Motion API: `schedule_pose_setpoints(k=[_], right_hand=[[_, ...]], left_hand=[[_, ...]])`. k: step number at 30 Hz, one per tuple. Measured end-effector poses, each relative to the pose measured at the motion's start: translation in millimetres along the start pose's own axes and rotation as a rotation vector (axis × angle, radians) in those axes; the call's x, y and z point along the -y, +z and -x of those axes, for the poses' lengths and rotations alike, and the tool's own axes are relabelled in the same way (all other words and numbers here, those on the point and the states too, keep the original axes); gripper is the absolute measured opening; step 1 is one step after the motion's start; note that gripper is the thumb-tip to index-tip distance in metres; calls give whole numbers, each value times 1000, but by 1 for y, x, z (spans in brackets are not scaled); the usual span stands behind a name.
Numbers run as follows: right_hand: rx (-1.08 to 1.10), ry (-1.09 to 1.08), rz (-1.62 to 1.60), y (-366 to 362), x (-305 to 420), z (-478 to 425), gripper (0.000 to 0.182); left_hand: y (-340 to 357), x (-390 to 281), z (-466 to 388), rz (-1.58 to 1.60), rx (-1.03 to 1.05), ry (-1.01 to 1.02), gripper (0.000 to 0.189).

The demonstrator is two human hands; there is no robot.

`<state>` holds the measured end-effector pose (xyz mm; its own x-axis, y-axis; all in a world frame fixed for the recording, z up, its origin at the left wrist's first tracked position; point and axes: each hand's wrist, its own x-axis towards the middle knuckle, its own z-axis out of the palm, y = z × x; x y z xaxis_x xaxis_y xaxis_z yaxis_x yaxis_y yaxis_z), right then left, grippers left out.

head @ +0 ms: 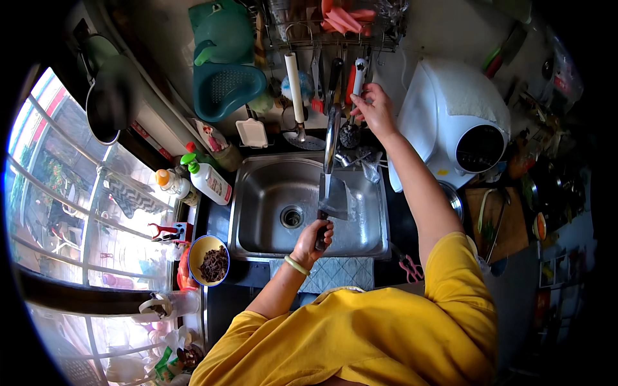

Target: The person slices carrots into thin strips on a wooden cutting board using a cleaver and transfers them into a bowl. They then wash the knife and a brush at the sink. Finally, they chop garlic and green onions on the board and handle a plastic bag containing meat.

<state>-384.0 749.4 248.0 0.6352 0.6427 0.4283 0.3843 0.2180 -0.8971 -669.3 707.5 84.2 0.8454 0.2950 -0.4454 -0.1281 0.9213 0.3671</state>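
My left hand is closed round the dark handle of a cleaver, held over the right side of a stainless steel sink. Water runs from the chrome faucet onto the broad blade. Raised to the right of the faucet, my right hand has its thumb and fingertips at a white-handled utensil that hangs from the wire rack. Whether the fingers grip that handle firmly is hard to tell. A dark scrubbing ball hangs below, behind the faucet.
Left of the sink stand a white bottle with a green pump and a bowl of dark strips. A white appliance stands at the right, near a wooden cutting board. A blue-grey cloth lies along the sink's front edge.
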Motion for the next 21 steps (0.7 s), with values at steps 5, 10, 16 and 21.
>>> schedule_pose_setpoints(k=[5, 10, 16, 21], right_hand=[[88, 11, -72, -7, -10, -18, 19], [168, 71, -197, -7, 17, -3, 18], [334, 135, -261, -26, 44, 9, 17], [513, 331, -657, -51, 41, 61, 24]], left_hand=[[2, 3, 1, -4, -24, 11, 13], [0, 4, 5, -14, -39, 24, 13], [11, 4, 12, -32, -49, 27, 14], [6, 4, 15, -26, -46, 33, 14]])
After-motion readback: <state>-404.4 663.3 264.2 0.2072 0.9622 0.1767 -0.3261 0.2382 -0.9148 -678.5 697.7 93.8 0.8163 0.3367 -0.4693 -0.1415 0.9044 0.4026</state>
